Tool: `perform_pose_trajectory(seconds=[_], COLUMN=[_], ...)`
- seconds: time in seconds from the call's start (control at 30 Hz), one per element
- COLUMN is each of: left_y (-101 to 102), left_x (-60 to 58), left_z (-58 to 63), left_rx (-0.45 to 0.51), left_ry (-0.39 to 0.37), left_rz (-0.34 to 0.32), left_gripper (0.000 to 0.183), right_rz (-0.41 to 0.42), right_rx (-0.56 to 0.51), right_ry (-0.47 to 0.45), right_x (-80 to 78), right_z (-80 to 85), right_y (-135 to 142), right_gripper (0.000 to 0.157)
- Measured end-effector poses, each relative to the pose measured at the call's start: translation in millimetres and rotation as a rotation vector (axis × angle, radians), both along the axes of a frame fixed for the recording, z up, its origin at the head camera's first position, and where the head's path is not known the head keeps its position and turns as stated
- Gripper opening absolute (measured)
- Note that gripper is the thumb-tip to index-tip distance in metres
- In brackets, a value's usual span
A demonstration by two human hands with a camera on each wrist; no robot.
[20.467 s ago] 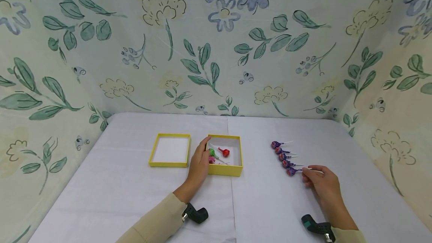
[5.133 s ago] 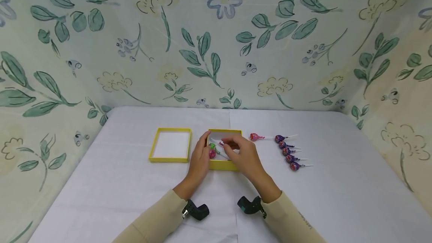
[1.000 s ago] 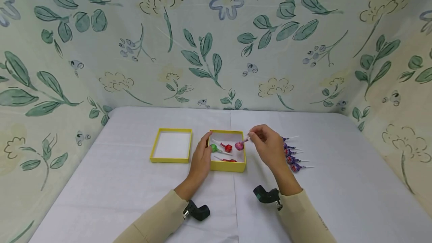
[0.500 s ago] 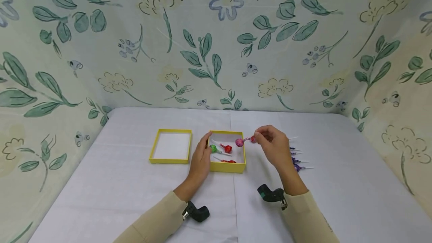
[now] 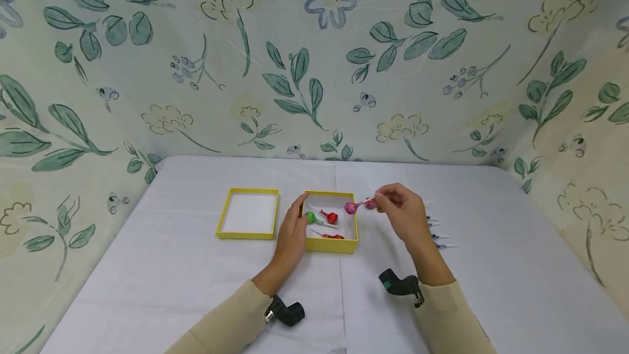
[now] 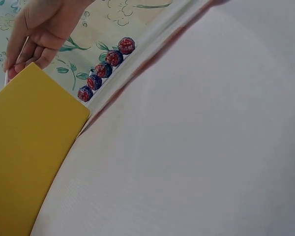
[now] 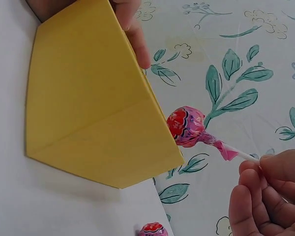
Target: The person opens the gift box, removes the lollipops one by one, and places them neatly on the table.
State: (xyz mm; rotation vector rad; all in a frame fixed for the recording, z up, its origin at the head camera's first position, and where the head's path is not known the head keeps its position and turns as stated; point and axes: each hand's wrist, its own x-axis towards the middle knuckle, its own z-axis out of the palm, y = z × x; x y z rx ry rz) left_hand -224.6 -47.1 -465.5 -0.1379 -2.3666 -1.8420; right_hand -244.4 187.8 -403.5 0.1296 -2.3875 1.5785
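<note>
right hand (image 5: 404, 214): pinching pink lollipop (image 5: 350, 208) by its stick (image 7: 242, 154), head hovering at right rim of box (image 5: 330, 245) | left hand (image 5: 291, 234): gripping box's left side | step: apparently moving lollipop across rim, direction unclear | next: probably calling for steady pinch, clearing second lollipop (image 5: 370, 205)

Booth-like nook: white table (image 5: 147, 283) within floral hangings (image 5: 339, 102).

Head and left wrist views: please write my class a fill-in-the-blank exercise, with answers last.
The right hand pinches a pink lollipop by its ____.
The left hand touches the box, whose outside is coloured ____.
The box holds red lollipops and, near the left hand, one ____ lollipop.
The left wrist view shows ____ red-and-blue lollipops in a row.
Missing words: stick; yellow; green; five.
</note>
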Motion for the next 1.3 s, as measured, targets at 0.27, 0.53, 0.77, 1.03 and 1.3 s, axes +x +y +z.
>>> perform_pose_trajectory(seconds=[0.27,0.53,0.77,1.03,1.3], left_y=[0,0,0,-1,-1], left_x=[2.4,2.5,1.2,-1.0,-0.7], left_z=[-0.4,-0.6,-0.5,0.0,-1.6], left_rx=[0.008,0.01,0.001,0.006,0.004], left_ry=[0.02,0.029,0.024,0.032,0.03], left_rz=[-0.012,-0.011,-0.011,-0.012,-0.016], left_gripper=[0.05,0.05,0.049,0.05,0.05], right_rz=[-0.064,-0.113,-0.146,-0.204,-0.234], right_rx=[-0.002,-0.011,-0.063,-0.106,-0.102], right_ry=[-0.132,-0.213,-0.34,-0.446,-0.491], right_x=[4.7,4.3,3.1,-3.4,-7.9], right_z=[10.3,14.9,18.5,17.2,5.3], right_y=[6,17,31,45,51], right_gripper=[0.021,0.026,0.027,0.031,0.036])
